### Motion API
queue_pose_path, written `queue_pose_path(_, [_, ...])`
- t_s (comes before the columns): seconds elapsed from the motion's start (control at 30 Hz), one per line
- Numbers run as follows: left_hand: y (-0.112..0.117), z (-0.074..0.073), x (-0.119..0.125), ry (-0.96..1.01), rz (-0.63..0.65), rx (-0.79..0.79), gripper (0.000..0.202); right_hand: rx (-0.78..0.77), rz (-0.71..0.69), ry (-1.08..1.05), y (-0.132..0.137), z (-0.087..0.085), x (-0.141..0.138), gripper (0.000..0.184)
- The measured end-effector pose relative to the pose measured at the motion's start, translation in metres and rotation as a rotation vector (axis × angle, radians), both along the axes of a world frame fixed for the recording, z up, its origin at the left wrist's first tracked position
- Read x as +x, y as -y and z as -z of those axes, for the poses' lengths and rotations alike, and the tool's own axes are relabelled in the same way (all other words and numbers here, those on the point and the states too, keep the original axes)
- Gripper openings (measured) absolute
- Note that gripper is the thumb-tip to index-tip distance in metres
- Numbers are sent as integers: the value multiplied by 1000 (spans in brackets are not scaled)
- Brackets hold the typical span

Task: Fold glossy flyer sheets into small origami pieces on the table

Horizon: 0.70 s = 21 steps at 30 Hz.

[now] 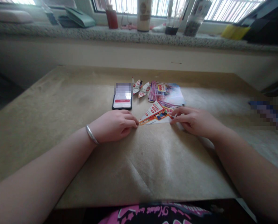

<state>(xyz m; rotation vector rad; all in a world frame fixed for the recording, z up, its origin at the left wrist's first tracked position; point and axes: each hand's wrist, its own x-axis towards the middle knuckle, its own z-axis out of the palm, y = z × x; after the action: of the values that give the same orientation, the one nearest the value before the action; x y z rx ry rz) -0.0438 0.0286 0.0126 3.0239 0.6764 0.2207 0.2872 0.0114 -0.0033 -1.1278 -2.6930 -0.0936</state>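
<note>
A sheet of printed paper [154, 113], folded into a triangular shape, lies on the table between my two hands. At its left corner, the fingertips of my left hand [120, 125] are pressed together on the paper; a silver bangle circles that wrist. My right hand [191, 120] pinches the right corner between thumb and fingers. Just beyond the paper rests a stack of colourful printed leaflets [168, 93]. Left of the stack sits a folded paper figure [141, 88] with pointed petals. A phone [122, 96] with a lit screen lies beyond my left hand.
The table [101, 174] has a brownish covering with creases. Along the back wall, a stone windowsill [127, 35] holds a red bottle [111, 17], a white bottle [143, 15], clear containers and a green pouch [80, 17]. A blurred blue item [270, 115] is at the far right.
</note>
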Motion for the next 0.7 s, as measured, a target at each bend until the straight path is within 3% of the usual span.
queue_pose_path(0.7, [-3, 0, -5, 48, -1, -69, 28, -43, -11, 14, -3, -3, 6, 34])
